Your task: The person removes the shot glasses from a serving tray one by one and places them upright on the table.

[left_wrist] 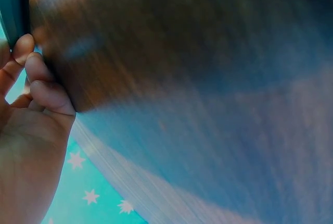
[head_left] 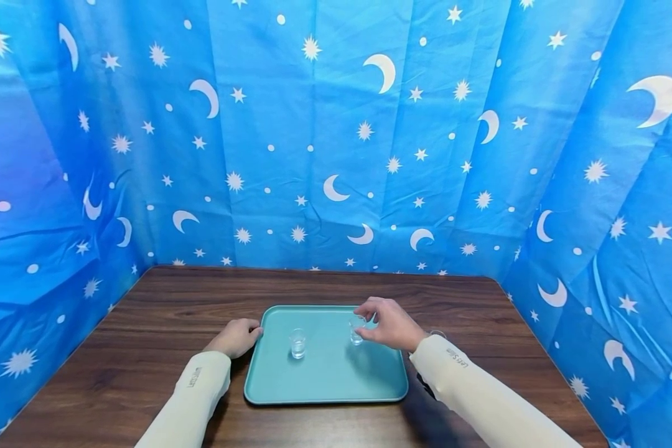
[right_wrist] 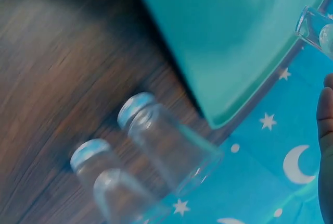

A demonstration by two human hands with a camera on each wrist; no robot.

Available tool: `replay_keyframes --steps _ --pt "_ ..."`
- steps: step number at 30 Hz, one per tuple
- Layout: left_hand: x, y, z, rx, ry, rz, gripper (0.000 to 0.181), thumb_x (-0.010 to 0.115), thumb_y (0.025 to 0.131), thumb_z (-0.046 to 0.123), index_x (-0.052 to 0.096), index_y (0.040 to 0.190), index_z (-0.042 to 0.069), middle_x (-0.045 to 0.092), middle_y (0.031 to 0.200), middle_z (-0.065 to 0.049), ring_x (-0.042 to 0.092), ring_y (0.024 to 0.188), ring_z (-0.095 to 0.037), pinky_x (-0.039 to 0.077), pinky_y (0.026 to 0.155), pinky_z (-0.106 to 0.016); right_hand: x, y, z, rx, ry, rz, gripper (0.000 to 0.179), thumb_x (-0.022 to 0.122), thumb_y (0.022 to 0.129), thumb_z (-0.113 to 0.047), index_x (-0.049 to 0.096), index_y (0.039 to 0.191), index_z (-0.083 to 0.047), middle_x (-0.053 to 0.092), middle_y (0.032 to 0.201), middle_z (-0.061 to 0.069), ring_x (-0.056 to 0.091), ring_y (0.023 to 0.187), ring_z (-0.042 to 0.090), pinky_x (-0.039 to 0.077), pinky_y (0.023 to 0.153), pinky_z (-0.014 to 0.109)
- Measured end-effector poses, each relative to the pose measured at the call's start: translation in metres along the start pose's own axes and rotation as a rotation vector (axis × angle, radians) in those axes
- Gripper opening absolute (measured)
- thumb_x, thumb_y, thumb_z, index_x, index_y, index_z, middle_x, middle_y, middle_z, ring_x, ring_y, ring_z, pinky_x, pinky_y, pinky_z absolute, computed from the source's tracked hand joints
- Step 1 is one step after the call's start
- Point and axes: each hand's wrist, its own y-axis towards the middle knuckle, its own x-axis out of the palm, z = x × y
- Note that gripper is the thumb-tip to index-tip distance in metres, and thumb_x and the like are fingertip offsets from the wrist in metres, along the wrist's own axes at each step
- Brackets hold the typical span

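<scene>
A teal tray [head_left: 325,386] lies on the table with one clear shot glass [head_left: 297,344] standing on its left half. My left hand [head_left: 238,338] grips the tray's left rim, thumb on top. The left wrist view shows that hand's curled fingers [left_wrist: 49,94] at the tray edge. Over the tray's right half, my right hand [head_left: 391,323] pinches a second shot glass [head_left: 356,336] between thumb and fingers. This glass [right_wrist: 312,28] is partly cut off in the right wrist view, where only a strip of the hand [right_wrist: 326,146] shows.
Two more clear glasses, a nearer one [right_wrist: 112,182] and one closer to the tray [right_wrist: 169,146], stand on the dark wood table [head_left: 162,323] right of the tray. My right wrist mostly hides them in the head view. A blue star-and-moon curtain [head_left: 336,155] surrounds the table.
</scene>
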Motion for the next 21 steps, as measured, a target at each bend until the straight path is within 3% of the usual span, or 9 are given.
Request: replay_keyframes --steps 7,14,21 --pt "0.000 0.001 0.001 0.006 -0.002 -0.007 0.021 0.047 0.100 0.019 0.060 0.087 0.009 0.045 0.069 -0.008 0.047 0.071 -0.023 0.035 0.069 -0.040 -0.021 -0.009 0.009 0.058 -0.039 0.034 0.031 0.077 0.080 -0.020 0.069 0.108 -0.008 0.062 0.092 0.000 0.058 0.084 0.018 0.049 0.071 0.030" --pt "-0.001 0.000 -0.001 0.014 -0.005 -0.026 0.023 0.048 0.100 0.021 0.063 0.107 0.004 0.059 0.093 -0.014 0.055 0.093 -0.029 0.040 0.073 -0.044 -0.045 -0.013 0.010 0.104 -0.036 0.058 0.030 0.077 0.080 -0.019 0.069 0.107 -0.007 0.061 0.092 0.000 0.058 0.082 0.018 0.049 0.071 0.030" --pt "-0.003 0.001 0.000 0.018 -0.004 -0.033 0.021 0.047 0.100 0.021 0.063 0.102 0.006 0.056 0.085 -0.012 0.053 0.086 -0.026 0.037 0.071 -0.042 -0.065 -0.020 0.016 0.127 -0.077 0.087 0.029 0.078 0.079 -0.016 0.069 0.105 -0.008 0.061 0.090 -0.001 0.056 0.079 0.014 0.048 0.069 0.029"
